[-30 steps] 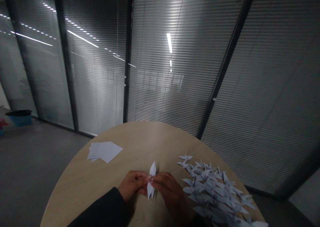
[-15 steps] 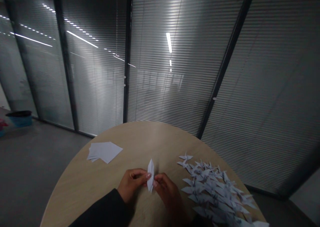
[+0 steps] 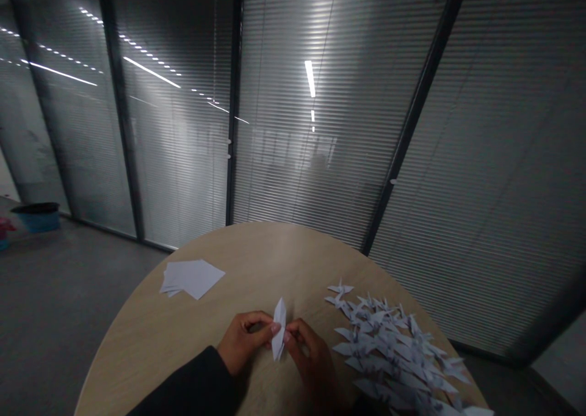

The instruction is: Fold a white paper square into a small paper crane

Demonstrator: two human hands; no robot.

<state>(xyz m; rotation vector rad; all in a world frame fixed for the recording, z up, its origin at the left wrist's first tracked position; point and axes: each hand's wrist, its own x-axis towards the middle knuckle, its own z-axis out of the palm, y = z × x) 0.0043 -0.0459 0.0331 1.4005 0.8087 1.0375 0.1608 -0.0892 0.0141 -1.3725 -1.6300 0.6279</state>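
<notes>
A narrow, diamond-shaped piece of folded white paper (image 3: 280,318) stands nearly upright between my two hands, over the near part of the round table. My left hand (image 3: 246,338) pinches its left side, the thumb lying across its face. From the other side my right hand (image 3: 307,346) grips the right edge between thumb and fingertips. Close by on the right lies a heap of folded white paper cranes (image 3: 389,343), their pointed wings overlapping. Part of the folded paper is hidden behind my fingers.
Loose white paper sheets (image 3: 195,277) lie in a fanned stack at the table's left. The round wooden table (image 3: 274,251) reaches close to a glass partition with blinds (image 3: 311,178). A blue bin (image 3: 39,217) stands on the floor at far left.
The folded paper has shifted slightly down and to the right, and both hands have moved a little with it. Sheets and cranes lie as before.
</notes>
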